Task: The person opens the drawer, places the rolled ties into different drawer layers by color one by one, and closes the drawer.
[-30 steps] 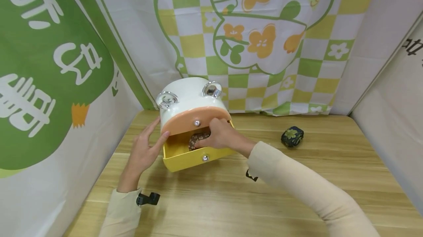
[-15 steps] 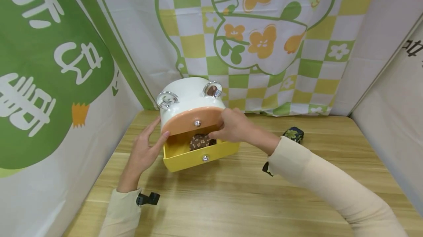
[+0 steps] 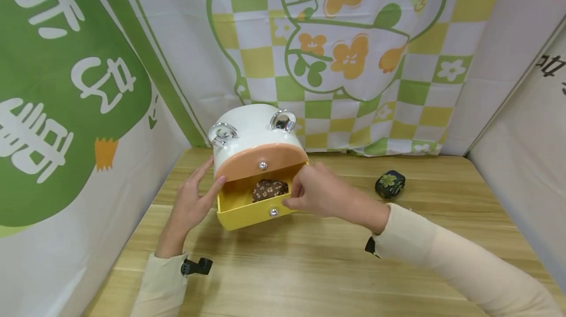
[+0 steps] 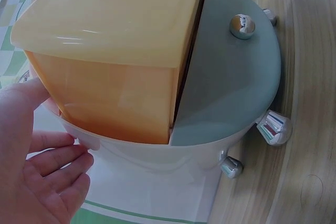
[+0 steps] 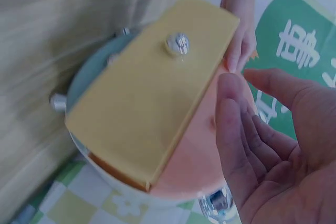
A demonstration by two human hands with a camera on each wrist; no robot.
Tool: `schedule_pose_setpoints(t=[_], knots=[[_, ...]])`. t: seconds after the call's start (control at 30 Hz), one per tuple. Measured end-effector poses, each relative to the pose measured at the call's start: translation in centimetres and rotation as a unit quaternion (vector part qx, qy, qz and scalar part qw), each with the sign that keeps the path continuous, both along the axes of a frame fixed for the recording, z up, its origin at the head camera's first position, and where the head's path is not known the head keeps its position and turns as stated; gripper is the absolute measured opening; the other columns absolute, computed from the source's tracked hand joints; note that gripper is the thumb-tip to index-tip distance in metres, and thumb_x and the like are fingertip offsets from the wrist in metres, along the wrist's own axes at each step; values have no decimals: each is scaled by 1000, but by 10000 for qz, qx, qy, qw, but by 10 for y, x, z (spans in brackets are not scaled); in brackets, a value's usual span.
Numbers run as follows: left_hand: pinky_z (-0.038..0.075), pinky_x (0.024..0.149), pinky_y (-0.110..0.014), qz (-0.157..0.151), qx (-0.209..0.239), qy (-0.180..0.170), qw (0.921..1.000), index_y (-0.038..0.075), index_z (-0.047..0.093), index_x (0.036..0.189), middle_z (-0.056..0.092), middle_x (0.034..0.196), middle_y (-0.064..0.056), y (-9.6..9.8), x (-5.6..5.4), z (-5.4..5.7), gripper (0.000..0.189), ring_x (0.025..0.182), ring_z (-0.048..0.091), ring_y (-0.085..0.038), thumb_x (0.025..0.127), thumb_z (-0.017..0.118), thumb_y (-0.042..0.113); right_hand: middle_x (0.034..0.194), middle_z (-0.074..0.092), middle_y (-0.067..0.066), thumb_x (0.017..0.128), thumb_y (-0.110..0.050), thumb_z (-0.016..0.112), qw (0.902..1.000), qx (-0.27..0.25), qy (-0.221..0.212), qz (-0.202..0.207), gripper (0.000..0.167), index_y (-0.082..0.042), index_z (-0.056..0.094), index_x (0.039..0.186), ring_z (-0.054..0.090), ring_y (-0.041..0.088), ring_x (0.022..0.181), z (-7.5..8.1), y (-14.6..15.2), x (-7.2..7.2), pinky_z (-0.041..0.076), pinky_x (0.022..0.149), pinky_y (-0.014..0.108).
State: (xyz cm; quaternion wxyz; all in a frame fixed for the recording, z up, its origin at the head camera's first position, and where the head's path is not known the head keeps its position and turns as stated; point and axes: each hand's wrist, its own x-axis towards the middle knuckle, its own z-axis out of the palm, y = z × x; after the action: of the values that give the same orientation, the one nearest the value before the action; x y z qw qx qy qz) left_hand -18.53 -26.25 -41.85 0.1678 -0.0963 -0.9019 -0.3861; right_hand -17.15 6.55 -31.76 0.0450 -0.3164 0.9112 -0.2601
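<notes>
A white rounded chest (image 3: pixel 252 120) has silver ring ears and an orange top drawer (image 3: pixel 263 159). Its yellow drawer (image 3: pixel 243 217) is pulled out, and a brown flowered cloth-like bundle (image 3: pixel 267 190) lies inside. My left hand (image 3: pixel 192 204) touches the chest's left side, thumb at the front edge and fingers nearly straight. In the head view my right hand (image 3: pixel 320 191) is over the drawer's right end. The right wrist view shows its thumb and forefinger apart, with nothing between them. A dark bundle with a yellow-green leaf pattern (image 3: pixel 390 184) lies on the table to the right.
A grey-green drawer (image 4: pixel 231 77) with a silver knob forms the chest's lowest front. Silver feet (image 4: pixel 274 128) stick out below. The wooden table (image 3: pixel 353 263) ends at a patterned cloth (image 3: pixel 353 110) behind and white side panels.
My right hand has let go of the brown flowered bundle, leaving it in the drawer, and has drawn back to the right and towards me. The left hand stays in place.
</notes>
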Motion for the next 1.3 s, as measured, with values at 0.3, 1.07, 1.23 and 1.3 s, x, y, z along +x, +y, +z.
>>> schedule_pose_setpoints(t=[0.3, 1.07, 1.23, 1.3], knots=[[32, 124, -72, -17, -1, -14, 10000, 14, 40, 164, 40, 169, -14, 1, 0, 2, 68, 156, 36, -48, 106, 64, 40, 57, 65, -10, 85, -24, 88, 9957, -837, 352, 205, 32, -17, 68, 63, 48, -5, 45, -56, -10, 24, 45, 43, 14], [32, 123, -73, 45, 28, -63, 10000, 15, 39, 164, 40, 169, -16, -1, 3, -1, 69, 155, 36, -48, 106, 64, 42, 60, 70, -6, 89, -15, 83, 9411, -2975, 1088, -1179, 27, -15, 70, 66, 55, -10, 52, -151, -51, 25, 51, 47, 10], [32, 123, -73, 41, 19, -45, 10000, 14, 40, 164, 41, 168, -17, 0, 3, 0, 69, 155, 37, -48, 106, 64, 41, 60, 71, -6, 88, -16, 83, 9402, -2942, 1214, -1217, 26, -15, 70, 65, 56, -10, 53, -152, -51, 23, 51, 48, 9], [33, 123, -73, 35, 24, -27, 10000, 13, 40, 164, 41, 168, -18, 1, 2, 0, 69, 155, 37, -49, 106, 64, 41, 60, 71, -6, 89, -17, 83, 9423, -2880, 1173, -1239, 27, -15, 70, 65, 56, -10, 52, -151, -51, 23, 50, 48, 9]])
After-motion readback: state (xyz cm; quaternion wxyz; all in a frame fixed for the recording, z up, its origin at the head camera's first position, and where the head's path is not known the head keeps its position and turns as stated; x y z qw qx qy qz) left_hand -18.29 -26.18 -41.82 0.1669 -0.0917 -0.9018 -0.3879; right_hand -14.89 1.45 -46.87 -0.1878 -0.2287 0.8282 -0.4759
